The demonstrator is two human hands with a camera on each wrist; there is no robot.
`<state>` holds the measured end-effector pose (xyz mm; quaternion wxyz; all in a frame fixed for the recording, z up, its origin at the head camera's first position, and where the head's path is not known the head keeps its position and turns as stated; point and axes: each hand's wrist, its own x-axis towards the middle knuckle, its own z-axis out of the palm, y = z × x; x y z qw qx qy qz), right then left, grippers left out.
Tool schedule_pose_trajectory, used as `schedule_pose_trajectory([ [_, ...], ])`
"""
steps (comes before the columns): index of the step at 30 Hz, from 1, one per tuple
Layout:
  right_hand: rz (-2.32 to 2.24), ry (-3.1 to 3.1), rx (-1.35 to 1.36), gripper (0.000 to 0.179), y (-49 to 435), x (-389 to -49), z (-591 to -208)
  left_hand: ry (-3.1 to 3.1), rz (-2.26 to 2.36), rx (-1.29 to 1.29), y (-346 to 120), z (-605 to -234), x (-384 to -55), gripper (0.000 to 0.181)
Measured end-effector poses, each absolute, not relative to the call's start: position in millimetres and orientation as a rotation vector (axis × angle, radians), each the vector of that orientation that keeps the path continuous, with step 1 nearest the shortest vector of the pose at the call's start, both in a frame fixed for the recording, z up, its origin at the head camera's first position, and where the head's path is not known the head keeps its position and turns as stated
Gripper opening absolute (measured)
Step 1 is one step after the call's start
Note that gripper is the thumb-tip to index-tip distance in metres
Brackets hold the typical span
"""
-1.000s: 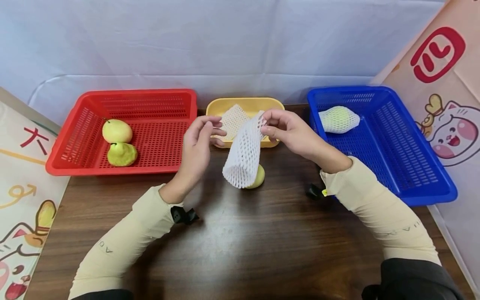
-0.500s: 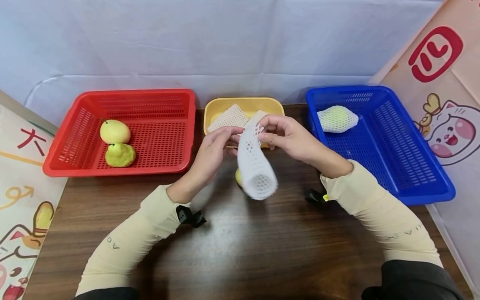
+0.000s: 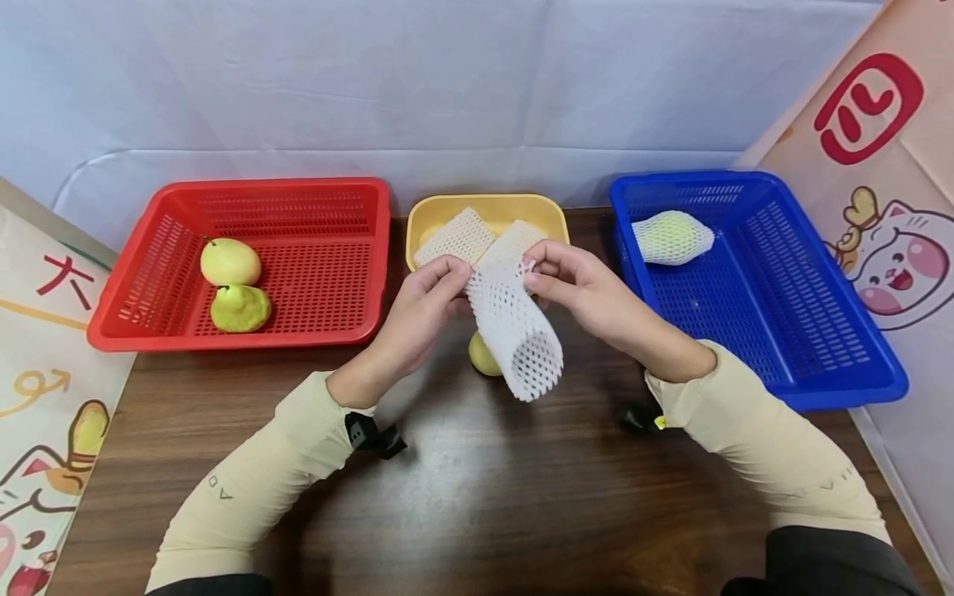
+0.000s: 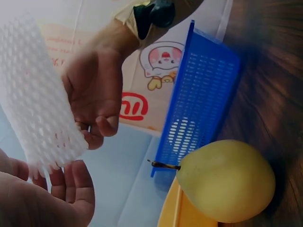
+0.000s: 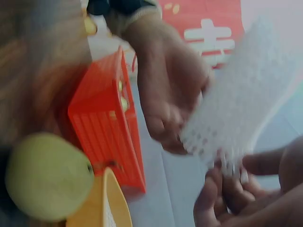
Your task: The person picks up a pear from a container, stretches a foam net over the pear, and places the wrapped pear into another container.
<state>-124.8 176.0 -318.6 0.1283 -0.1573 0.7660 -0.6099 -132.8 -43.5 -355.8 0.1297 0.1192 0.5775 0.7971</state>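
Observation:
A white foam net sleeve (image 3: pixel 510 319) hangs above the table, its round mouth facing toward me. My left hand (image 3: pixel 419 319) pinches one side of its far end between thumb and fingers. On the opposite side of that end, my right hand (image 3: pixel 592 294) pinches the edge. Below the sleeve, a yellow-green pear (image 3: pixel 484 356) sits on the table, partly hidden in the head view. Both wrist views show that pear (image 4: pixel 227 182) whole with its stem, apart from the hands.
A yellow tray (image 3: pixel 440 201) with two flat net sleeves (image 3: pixel 456 235) stands behind the hands. At left is a red basket (image 3: pixel 320 335) holding two pears (image 3: pixel 231 262). A blue basket (image 3: pixel 790 331) at right holds a pear in a net sleeve (image 3: pixel 673 237).
My left hand has moved right and taken hold of the sleeve's end. The sleeve has swung from lower left to lower right, and my right hand has come slightly nearer.

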Motion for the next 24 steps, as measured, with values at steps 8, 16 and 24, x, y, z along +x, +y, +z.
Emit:
schedule_pose_trajectory([
  [8,-2.061,2.032,-0.326,0.016,171,-108,-324,1.548,2.396,0.263,-41,-354,-130,0.018],
  [16,-2.094,2.033,-0.228,0.021,168,-106,-338,1.6,2.39,0.192,-36,-362,-126,0.018],
  [24,-2.088,2.18,-0.104,0.028,162,-106,-365,1.853,2.448,0.198,-23,-381,-122,0.017],
])
